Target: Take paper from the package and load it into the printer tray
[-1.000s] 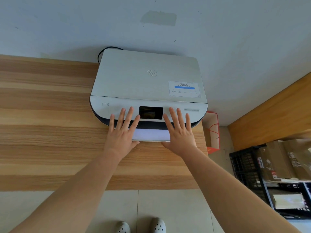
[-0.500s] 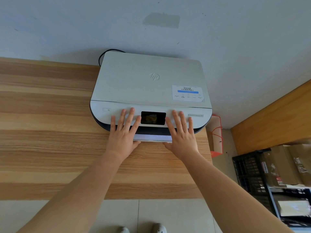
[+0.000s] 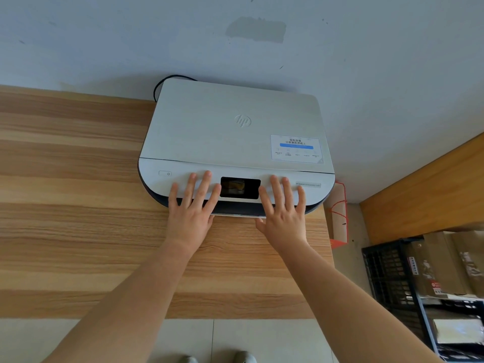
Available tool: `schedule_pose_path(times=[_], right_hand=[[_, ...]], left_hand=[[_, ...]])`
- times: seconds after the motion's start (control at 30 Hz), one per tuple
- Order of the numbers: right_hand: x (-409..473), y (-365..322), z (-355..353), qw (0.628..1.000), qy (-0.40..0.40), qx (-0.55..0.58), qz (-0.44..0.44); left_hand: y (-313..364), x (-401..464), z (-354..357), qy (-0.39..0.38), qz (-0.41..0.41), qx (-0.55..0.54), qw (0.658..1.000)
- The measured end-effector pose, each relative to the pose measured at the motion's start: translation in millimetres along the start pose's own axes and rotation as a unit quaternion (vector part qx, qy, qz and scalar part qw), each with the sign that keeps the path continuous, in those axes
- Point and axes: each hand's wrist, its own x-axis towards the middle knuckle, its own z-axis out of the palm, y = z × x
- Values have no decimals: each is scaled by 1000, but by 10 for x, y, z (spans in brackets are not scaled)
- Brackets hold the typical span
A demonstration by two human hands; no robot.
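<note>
A white printer with a dark base stands at the back of a wooden table, against the wall. Its small dark screen sits in the front panel. My left hand lies flat, fingers spread, to the left of the screen, palm at the tray front. My right hand lies flat the same way to the right of the screen. Between my hands only a thin white strip of the paper tray shows under the printer. No paper package is in view.
A black cable loops behind the printer. A paper bag with red cord stands on the floor by the table's right end. A black crate and cardboard boxes fill the lower right. My shoes show on the tiled floor.
The white tray front has slid in under the printer, from a wide band to a thin strip. Both flat hands have moved forward with it.
</note>
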Motion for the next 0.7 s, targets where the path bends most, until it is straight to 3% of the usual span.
schedule_pose_path(times=[0.4, 0.7], right_hand=[[29, -14, 58, 1000, 15, -10, 0], [-94, 56, -667, 986, -128, 104, 2]], left_hand=[[12, 31, 52, 3, -1, 8, 1000], [7, -10, -642, -109, -6, -76, 991]])
